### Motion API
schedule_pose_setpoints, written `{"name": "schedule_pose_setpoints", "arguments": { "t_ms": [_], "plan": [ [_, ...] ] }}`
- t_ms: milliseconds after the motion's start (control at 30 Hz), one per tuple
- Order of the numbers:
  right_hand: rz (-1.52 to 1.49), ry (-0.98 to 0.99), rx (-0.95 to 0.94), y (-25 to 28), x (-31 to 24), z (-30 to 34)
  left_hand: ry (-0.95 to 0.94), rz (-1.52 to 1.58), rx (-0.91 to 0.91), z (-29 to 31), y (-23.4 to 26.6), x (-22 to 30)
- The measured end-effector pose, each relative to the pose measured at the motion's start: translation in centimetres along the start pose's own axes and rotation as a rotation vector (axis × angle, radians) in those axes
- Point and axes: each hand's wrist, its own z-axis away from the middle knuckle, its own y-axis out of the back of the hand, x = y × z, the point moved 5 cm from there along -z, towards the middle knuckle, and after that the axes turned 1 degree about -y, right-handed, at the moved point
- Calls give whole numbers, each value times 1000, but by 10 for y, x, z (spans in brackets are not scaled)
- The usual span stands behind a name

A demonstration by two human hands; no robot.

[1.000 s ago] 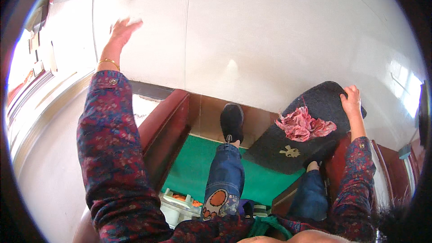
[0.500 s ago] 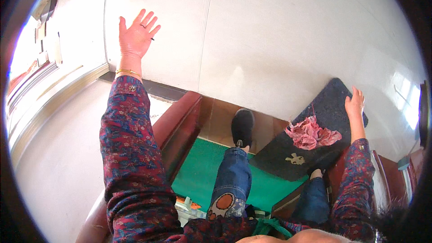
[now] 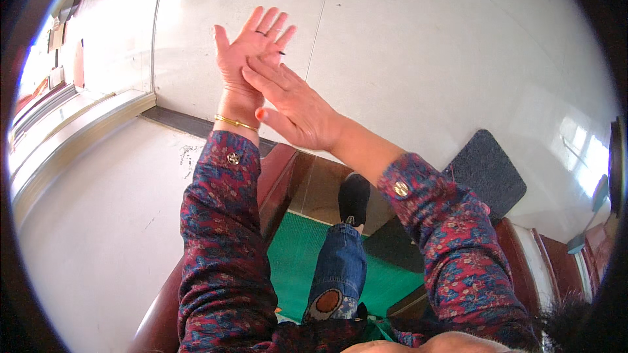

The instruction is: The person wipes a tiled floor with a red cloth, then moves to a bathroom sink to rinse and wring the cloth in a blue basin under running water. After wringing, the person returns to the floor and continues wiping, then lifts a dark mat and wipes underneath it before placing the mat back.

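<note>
My left hand (image 3: 241, 59) is held palm up with its fingers spread and a dark ring on one of them. A thin gold bracelet (image 3: 236, 121) circles that wrist. Across the heel of the left palm lie the fingertips of my right hand (image 3: 297, 108), its fingers stretched out and its thumb apart. Neither hand holds anything that I can see. A small dark spot shows by the base of the left little finger; what it is I cannot tell.
Pale floor (image 3: 418, 59) spreads ahead. A dark grey mat (image 3: 492, 173) lies right, partly behind my right sleeve. Between reddish-brown edges (image 3: 271, 180), a green mat (image 3: 294, 255) lies under my leg. My dark shoe (image 3: 354, 199) stands on brown tiles. A metal-coloured door track (image 3: 85, 137) runs left.
My right hand has swung left and up from over the grey mat onto my left palm. My left hand has shifted slightly right. The crumpled pink cloth is now behind my right arm.
</note>
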Motion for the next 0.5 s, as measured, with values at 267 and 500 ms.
{"name": "schedule_pose_setpoints", "arguments": {
  "t_ms": [267, 500],
  "plan": [
    [950, -506, -186, 42, 141, -17, -252, -504, -26, -9, -24, 62],
    [607, -460, -47, 88, 142, -51, -179, -1621, 273, -61, 26, 82]
  ]
}}
